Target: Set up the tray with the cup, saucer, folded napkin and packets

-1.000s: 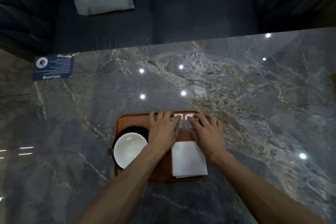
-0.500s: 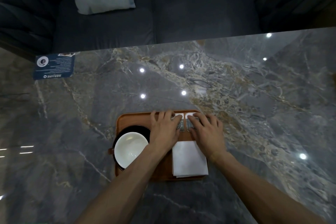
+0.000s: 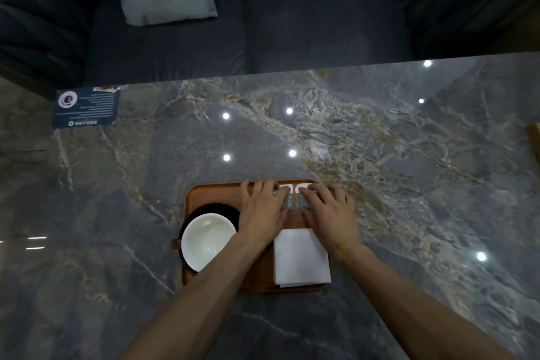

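Two bare forearms entered the frame from its lower edge, uncovered from near the elbow down to the wrist, with no sleeve cuff in sight. The left hand (image 3: 263, 207) and the right hand (image 3: 328, 213) wore no gloves. Neither wrist carried a watch or band, and no ring showed on the fingers, though dim light left fine detail hard to tell.

tray (image 3: 204, 194) crowded: cup (image 3: 208, 240) on saucer (image 3: 217, 208) left, napkin (image 3: 301, 257) right, both hands over 2 packets (image 3: 292, 199). marble table (image 3: 409, 184) around it open; card (image 3: 86, 106) far-left corner.
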Tool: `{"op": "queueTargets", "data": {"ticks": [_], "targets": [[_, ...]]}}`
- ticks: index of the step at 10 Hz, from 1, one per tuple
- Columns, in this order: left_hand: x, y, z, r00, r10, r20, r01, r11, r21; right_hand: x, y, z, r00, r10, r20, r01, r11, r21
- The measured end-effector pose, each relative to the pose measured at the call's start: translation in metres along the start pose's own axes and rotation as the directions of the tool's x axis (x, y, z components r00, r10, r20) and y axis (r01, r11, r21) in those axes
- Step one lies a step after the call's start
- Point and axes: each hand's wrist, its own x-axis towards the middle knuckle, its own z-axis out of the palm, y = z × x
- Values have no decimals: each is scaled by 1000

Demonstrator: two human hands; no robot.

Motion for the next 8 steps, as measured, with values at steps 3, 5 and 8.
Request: {"op": "queueTargets", "data": {"ticks": [3, 5, 8], "targets": [[-3, -3, -4, 1000, 13, -19, -14, 997, -76, -1, 3, -8, 1000, 23, -9, -23, 1000, 19], [-10, -7, -13, 999, -38, -28, 31, 980, -198, -6, 3, -17, 996, 34, 80, -36, 999, 21], [-27, -9, -42, 997, -79, -25, 63, 917, -395, -17, -6, -51, 994, 31, 103, -33, 999, 19]]}}
